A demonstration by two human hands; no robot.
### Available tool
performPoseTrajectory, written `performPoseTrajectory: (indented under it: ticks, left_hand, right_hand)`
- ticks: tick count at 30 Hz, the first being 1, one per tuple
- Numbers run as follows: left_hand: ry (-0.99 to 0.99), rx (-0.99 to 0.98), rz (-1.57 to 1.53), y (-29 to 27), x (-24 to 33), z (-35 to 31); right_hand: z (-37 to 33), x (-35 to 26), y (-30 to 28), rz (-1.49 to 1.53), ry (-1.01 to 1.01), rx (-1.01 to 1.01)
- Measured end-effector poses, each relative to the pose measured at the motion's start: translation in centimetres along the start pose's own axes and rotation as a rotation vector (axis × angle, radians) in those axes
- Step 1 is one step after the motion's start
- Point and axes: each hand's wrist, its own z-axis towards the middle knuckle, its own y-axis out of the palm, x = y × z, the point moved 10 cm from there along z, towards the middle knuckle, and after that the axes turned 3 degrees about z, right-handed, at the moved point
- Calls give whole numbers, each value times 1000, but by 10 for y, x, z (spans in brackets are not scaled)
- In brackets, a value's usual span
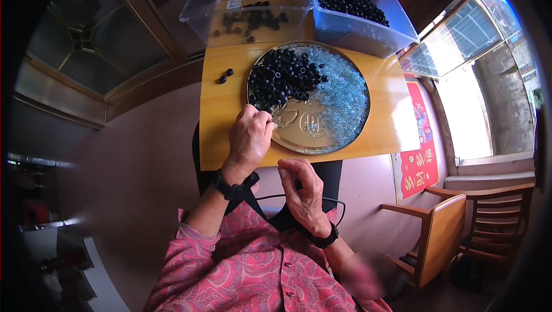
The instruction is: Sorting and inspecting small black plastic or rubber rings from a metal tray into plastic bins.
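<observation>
A round gold-coloured tray (299,134) rests on the table; its left side holds a pile of small black round caps (282,76), some with hollow centres. Across its right side spread many tiny pale blue, clear pieces (348,102). My left hand (251,134) is at the tray's lower left rim, thumb and fingers pinched together beside the caps; whatever is between the fingertips is hidden. Just off the table's front edge, my right hand (303,191) is curled closed above my lap. Something dark shows inside its fingers, too little to name.
Two clear plastic bins stand at the table's back: the left bin (195,4) has scattered black caps, the right bin (368,39) a deep heap. Two loose caps (226,75) lie on the wooden table (221,134). A wooden chair (448,237) stands at right; a dark cable (343,208) loops near my lap.
</observation>
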Motion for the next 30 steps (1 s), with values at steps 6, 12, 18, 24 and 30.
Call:
performPoseTrajectory:
  ticks: [6, 12, 18, 24, 30]
  left_hand:
    - [32, -64, -115, 11, 6, 0]
    - [1, 101, -90, -11, 1, 18]
    - [-11, -52, 71, 4, 4, 22]
    - [96, -82, 33, 14, 13, 19]
    - [203, -21, -5, 9, 20, 14]
  right_hand:
    - [2, 5, 0, -15, -16, -6]
    - [4, 6, 1, -21, -33, -7]
    - [7, 5, 1, -36, -37, -7]
    - [10, 3, -8, -119, -75, 30]
    - [28, 4, -39, -379, -82, 164]
